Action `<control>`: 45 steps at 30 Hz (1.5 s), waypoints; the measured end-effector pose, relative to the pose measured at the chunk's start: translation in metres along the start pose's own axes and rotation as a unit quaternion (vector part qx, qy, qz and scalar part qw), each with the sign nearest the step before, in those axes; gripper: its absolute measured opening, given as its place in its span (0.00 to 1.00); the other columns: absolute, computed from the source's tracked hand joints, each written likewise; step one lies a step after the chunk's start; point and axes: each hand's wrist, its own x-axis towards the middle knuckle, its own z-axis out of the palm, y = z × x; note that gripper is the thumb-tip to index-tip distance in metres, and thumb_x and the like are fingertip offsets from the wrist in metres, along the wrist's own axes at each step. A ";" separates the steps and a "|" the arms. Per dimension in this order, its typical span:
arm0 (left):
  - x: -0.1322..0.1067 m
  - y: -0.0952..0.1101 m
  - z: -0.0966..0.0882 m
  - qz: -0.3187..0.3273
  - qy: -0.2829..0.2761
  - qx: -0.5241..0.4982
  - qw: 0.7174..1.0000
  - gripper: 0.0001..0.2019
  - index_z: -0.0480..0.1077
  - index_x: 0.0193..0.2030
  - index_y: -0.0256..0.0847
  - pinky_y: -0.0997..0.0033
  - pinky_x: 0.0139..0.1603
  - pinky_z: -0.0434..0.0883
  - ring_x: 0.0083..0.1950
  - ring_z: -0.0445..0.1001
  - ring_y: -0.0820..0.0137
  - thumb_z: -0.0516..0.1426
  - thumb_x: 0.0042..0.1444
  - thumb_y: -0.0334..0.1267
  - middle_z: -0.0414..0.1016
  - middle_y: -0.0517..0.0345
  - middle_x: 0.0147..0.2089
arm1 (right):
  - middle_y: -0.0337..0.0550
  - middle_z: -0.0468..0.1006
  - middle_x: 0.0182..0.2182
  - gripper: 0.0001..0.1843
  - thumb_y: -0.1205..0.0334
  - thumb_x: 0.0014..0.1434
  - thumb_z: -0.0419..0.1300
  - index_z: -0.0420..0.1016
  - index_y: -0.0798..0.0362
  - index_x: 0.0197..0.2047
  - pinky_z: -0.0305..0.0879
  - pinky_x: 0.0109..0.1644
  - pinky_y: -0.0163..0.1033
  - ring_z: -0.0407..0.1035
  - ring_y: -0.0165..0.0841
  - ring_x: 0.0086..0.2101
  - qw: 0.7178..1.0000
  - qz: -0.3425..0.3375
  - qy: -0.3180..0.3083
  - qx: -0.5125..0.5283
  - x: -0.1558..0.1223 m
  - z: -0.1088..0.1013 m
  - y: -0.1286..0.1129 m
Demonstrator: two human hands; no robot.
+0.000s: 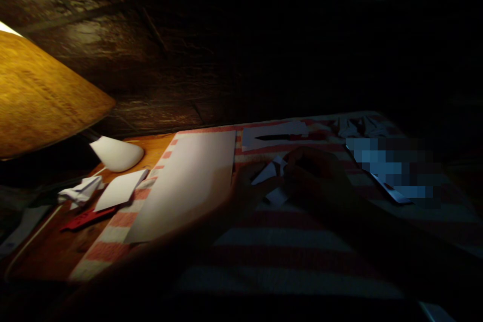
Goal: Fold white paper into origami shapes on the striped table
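Note:
My left hand [247,181] is closed on a small piece of folded white paper [266,174], whose pointed corners stick out between my hands. On the right side of that paper, my right hand [311,168] has its fingers bent and pressed against it. Deep shadow covers both hands, so single fingers are hard to make out. Just beyond them, a knife with a dark blade [272,137] lies across some white paper [249,140]. A large blank white sheet [188,176] is spread to the left of my hands.
Under everything lies a red-and-white striped cloth [260,236] on a wooden table [45,256]. At left are a lamp [124,153], crumpled paper [81,191], a white stack [121,190] and a red tool [88,219]. Folded paper shapes [347,127] and a lit, blurred-out device [392,192] are at right.

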 end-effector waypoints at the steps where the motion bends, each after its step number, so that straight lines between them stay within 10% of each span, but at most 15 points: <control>1: 0.000 0.002 0.000 0.001 0.004 0.000 1.000 0.10 0.79 0.33 0.40 0.76 0.24 0.63 0.26 0.66 0.73 0.68 0.49 0.44 0.72 0.61 0.25 | 0.40 0.77 0.32 0.06 0.60 0.60 0.65 0.75 0.52 0.34 0.65 0.34 0.37 0.70 0.31 0.31 1.000 0.002 0.000 0.007 0.001 0.000 0.000; 30: -0.004 0.002 0.006 0.018 0.026 -0.030 0.999 0.09 0.80 0.34 0.38 0.77 0.29 0.68 0.30 0.70 0.73 0.68 0.48 0.40 0.77 0.60 0.30 | 0.39 0.78 0.27 0.09 0.61 0.48 0.71 0.76 0.53 0.26 0.65 0.34 0.37 0.70 0.30 0.29 0.978 0.122 0.053 0.158 0.002 0.009 -0.002; 45: -0.003 0.008 0.006 -0.046 0.021 -0.040 0.998 0.11 0.77 0.26 0.37 0.78 0.25 0.65 0.25 0.67 0.76 0.70 0.40 0.41 0.73 0.62 0.23 | 0.39 0.78 0.32 0.05 0.70 0.57 0.66 0.76 0.53 0.31 0.66 0.34 0.36 0.72 0.30 0.32 0.994 -0.098 0.044 -0.006 -0.009 0.010 -0.008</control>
